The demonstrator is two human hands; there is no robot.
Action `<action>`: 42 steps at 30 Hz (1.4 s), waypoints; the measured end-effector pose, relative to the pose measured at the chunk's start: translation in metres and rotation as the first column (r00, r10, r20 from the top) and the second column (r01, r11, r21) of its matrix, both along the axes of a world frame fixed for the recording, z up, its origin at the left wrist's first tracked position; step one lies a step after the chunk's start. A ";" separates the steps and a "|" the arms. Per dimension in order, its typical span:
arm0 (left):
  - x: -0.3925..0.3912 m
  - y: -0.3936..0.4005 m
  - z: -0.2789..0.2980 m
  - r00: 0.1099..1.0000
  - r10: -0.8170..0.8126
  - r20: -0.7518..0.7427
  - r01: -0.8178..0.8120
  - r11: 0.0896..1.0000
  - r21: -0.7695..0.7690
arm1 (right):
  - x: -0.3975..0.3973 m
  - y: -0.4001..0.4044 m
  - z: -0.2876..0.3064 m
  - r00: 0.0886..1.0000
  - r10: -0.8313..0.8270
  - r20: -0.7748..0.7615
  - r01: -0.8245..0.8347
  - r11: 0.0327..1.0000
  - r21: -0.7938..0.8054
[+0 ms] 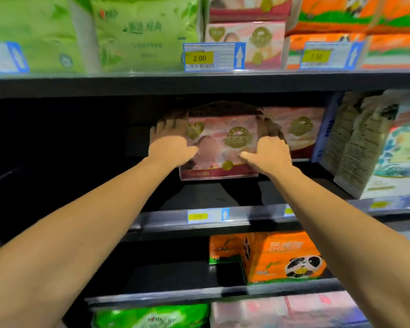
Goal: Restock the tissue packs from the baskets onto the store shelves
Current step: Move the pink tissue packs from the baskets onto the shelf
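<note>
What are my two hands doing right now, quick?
Left hand: gripping the left side of the pink tissue pack.
Right hand: gripping the right side of the same pack.

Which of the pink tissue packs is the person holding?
The pink pack on the middle shelf, gripped by the left hand and right hand; its twin beside it sits untouched.

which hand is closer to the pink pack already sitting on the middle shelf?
Right. The right hand grips the held pink pack on the side next to the shelved pink pack; the left hand holds the far side.
</note>
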State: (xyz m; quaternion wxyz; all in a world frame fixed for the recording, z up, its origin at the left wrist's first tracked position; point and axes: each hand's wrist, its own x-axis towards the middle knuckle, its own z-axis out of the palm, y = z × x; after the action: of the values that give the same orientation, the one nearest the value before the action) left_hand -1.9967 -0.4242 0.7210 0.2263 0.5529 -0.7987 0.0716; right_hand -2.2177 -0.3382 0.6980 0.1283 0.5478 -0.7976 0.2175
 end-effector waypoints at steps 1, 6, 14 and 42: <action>0.003 0.016 -0.004 1.000 -0.022 0.010 0.022 1.000 -0.016 | 0.005 0.015 -0.003 0.999 0.010 -0.037 -0.011 1.000 -0.004; 0.028 0.110 -0.026 0.972 -0.236 -0.019 0.232 0.965 -0.119 | 0.021 0.093 -0.028 0.976 0.158 -0.151 -0.160 0.987 -0.003; 0.057 0.260 -0.089 0.956 -0.289 0.052 0.289 0.957 0.015 | 0.055 0.234 -0.074 0.938 0.285 -0.196 -0.257 0.953 0.159; 0.018 0.618 -0.334 0.841 -0.535 0.074 0.423 0.738 0.526 | 0.000 0.648 -0.292 0.985 0.140 0.103 -0.173 0.820 0.545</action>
State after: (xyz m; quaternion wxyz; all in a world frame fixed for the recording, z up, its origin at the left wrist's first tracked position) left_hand -1.9791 0.1940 0.3870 -0.0007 0.3545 -0.9255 -0.1333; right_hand -2.2173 0.3094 0.4059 -0.0766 0.6186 -0.7820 0.0040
